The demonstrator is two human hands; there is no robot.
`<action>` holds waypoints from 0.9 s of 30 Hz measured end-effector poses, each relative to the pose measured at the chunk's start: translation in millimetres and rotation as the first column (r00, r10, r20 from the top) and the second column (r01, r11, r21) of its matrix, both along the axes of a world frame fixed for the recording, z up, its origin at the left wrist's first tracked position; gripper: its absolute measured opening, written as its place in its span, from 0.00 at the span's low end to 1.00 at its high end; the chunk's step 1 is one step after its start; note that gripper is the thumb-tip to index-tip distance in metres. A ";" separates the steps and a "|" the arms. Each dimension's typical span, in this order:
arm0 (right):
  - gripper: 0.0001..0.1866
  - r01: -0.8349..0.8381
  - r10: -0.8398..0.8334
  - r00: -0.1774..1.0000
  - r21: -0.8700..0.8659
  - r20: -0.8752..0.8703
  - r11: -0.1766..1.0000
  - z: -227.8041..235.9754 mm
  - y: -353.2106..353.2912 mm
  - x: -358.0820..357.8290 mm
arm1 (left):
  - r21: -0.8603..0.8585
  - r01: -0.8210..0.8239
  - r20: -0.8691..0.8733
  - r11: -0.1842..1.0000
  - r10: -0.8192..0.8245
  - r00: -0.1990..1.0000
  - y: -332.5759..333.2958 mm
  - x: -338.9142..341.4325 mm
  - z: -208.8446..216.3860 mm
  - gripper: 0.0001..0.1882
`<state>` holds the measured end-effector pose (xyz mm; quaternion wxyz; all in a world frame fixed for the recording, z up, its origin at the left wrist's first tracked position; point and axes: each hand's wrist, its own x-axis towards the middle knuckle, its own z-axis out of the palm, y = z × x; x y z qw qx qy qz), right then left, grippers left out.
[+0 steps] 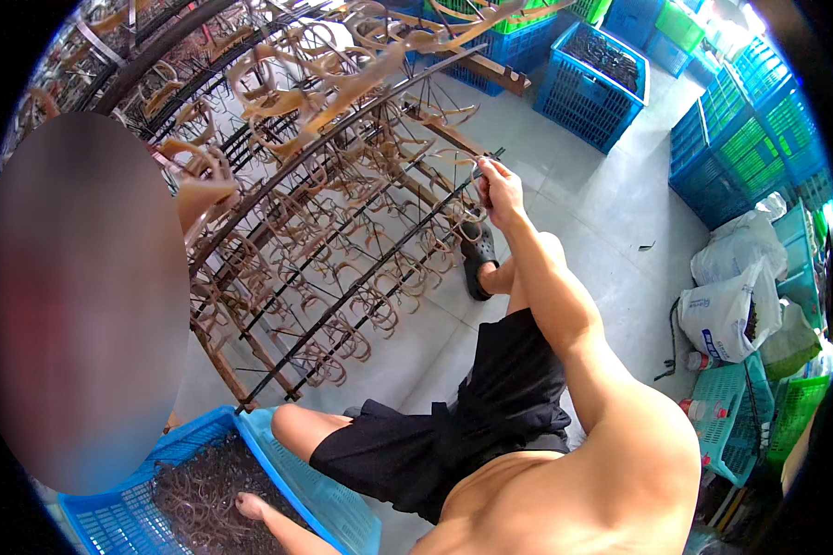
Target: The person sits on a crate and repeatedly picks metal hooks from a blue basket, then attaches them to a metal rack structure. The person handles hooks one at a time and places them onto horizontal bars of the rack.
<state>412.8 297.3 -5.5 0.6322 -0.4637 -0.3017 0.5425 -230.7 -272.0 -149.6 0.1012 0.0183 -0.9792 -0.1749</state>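
Observation:
My right hand (501, 192) is closed at the end of a black rod (379, 266) on a rack hung with brown, translucent loops that look like eyeglass frames (338, 264). A thin brown loop meets its fingertips, but whether the fingers grip that loop or the rod is unclear. At lower left, my left hand (250, 506) is closed over a tangled heap of similar brown frames (199, 495). What its fingers hold is hidden. The heap lies in a blue plastic basket (347, 518) beside my knee.
Larger loops (292, 102) hang on upper bars close to view. A blue crate (574, 109) of dark pieces stands at the back. Stacked blue and green crates (750, 139), white sacks (727, 310) and a turquoise basket (727, 416) line the right. A blurred patch covers the left.

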 end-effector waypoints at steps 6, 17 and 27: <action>0.11 -0.057 0.057 0.998 0.000 -0.010 0.998 8.9 2.0 1.8 | 0.756 -0.083 0.276 0.650 -0.201 0.940 50.2 118.0 118.4 0.18; 0.11 0.069 -0.068 0.988 -0.002 0.140 0.998 19.9 7.9 -20.4 | 0.827 0.191 -0.015 0.528 -0.318 0.948 102.8 211.5 233.8 0.18; 0.12 -0.026 0.023 0.990 0.016 0.139 1.000 18.4 8.9 -12.3 | 0.955 0.155 0.123 0.252 -0.815 0.566 108.7 261.5 255.8 0.17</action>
